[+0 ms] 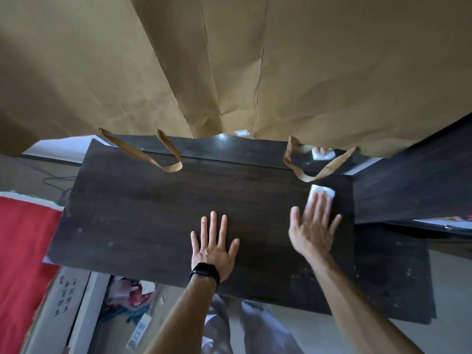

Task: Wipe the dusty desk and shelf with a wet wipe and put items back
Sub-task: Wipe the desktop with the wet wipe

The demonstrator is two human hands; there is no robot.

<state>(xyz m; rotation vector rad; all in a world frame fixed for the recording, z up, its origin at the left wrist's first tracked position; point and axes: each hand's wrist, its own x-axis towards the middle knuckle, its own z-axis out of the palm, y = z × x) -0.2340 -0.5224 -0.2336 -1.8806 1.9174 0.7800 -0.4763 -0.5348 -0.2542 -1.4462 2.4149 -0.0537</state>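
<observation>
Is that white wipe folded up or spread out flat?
Folded: the wet wipe shows as a compact rectangular pad under the right hand, fingers straight.

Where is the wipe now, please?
In the head view, the wipe lies at the far right of the desk, under the right hand, beside a bag handle.

Desk (153, 213): dark matt wood-grain, dust-specked. Bags (229, 60): creased brown paper. Wipe (322, 194): white cloth.
</observation>
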